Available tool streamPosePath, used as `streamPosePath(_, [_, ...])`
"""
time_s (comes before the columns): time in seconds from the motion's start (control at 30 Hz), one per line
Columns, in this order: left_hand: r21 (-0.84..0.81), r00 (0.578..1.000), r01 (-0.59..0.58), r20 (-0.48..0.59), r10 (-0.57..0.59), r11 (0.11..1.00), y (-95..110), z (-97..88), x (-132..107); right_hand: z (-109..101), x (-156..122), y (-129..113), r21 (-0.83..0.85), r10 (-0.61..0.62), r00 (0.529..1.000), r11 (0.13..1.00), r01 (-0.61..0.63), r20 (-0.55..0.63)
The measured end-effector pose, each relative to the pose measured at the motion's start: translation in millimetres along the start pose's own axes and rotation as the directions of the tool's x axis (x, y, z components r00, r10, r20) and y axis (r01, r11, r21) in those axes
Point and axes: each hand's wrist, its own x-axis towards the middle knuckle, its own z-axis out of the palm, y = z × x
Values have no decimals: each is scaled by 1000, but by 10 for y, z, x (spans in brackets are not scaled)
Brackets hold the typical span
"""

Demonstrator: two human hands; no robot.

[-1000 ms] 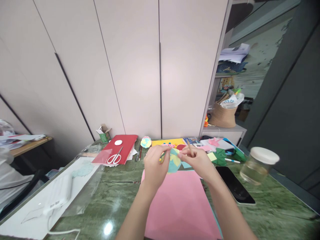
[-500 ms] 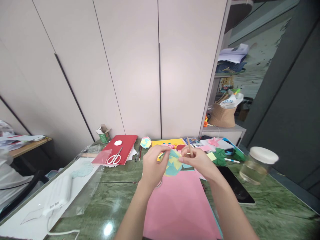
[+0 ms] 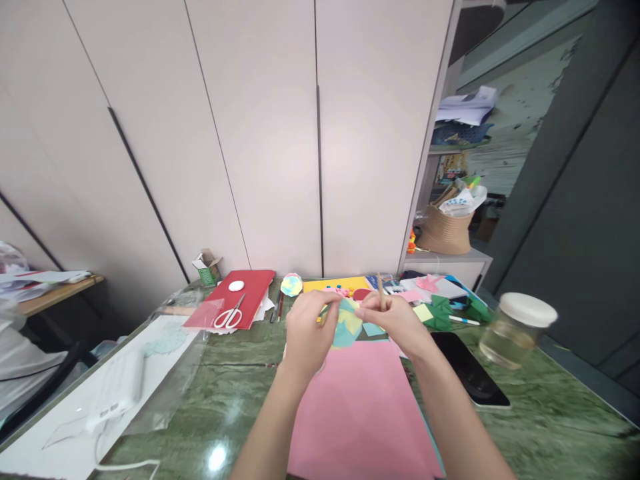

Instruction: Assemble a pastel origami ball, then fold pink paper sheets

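Between my hands hangs a teal and yellow folded paper piece [image 3: 347, 328], above the far edge of a pink paper sheet [image 3: 357, 413]. My left hand [image 3: 309, 330] pinches its left upper edge, the back of the hand hiding part of it. At its right upper edge are the fingertips of my right hand [image 3: 393, 319], closed together. A thin tan stick [image 3: 381, 288] stands up from the right hand's grip, its lower end hidden by the fingers. Something white and rounded shows partly beside my left wrist; I cannot make out what it is.
Left are a red folder [image 3: 255, 293], white-handled scissors [image 3: 229, 318] and a plastic sleeve [image 3: 175, 373]. Behind my hands lie yellow paper [image 3: 330, 284] and a round paper flower [image 3: 292, 285]. Right are green paper shapes [image 3: 440, 312], a black tablet [image 3: 470, 370] and a lidded jar [image 3: 515, 333].
The paper piece has shifted slightly and tilted between my hands. My right hand's fingers have moved a little left and closed nearer its upper edge. My left hand is nearly still.
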Motion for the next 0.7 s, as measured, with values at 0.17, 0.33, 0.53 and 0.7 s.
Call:
streamPosePath(0.17, [61,997,-59,-51,62,996,10,39,-12,29,29,64,-2,-10,999,1000,10,-32])
streamPosePath(0.33, [76,996,-65,-63,70,995,8,46,-14,51,21,43,-17,-23,999,1000,22,-32])
streamPosePath(0.53, [77,997,-55,-55,59,996,-7,46,-16,60,15,34,-71,-43,999,997,40,-33])
streamPosePath(0.7, [78,997,-48,-54,53,996,-12,57,-16,64,22,47,-118,-57,998,992,52,-39])
